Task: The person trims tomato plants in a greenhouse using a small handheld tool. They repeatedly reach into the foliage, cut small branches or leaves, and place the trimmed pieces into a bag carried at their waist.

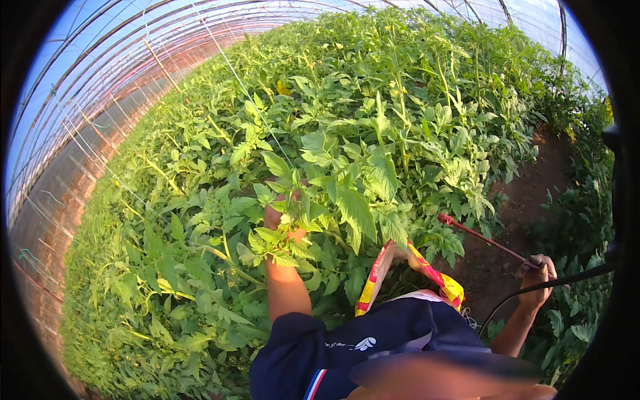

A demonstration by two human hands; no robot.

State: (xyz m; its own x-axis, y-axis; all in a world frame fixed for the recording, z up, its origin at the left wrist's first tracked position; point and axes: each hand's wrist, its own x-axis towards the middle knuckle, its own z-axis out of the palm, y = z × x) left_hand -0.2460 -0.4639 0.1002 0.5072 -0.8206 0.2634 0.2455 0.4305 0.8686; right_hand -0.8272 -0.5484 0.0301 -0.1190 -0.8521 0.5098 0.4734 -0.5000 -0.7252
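Note:
My left hand [272, 216] reaches in among the tops of the tomato plants [350, 200]. Leaves cover most of its fingers, so its grip is hidden. A leafy tomato shoot [280, 245] lies in front of the wrist. On the right, my right hand [537, 280] is closed around a thin reddish rod [490, 243]. The rod points up and left, and its thicker red tip [445, 218] is close to the foliage. A yellow, red and white bag [374, 280] hangs open at my waist; its inside is dark.
Bare soil [535, 175] forms a narrow path on the right, with more plants beyond it. A black hose or cable [565, 281] crosses by my right forearm. Support strings [240, 82] rise from the plants towards the arched greenhouse frame [100, 40].

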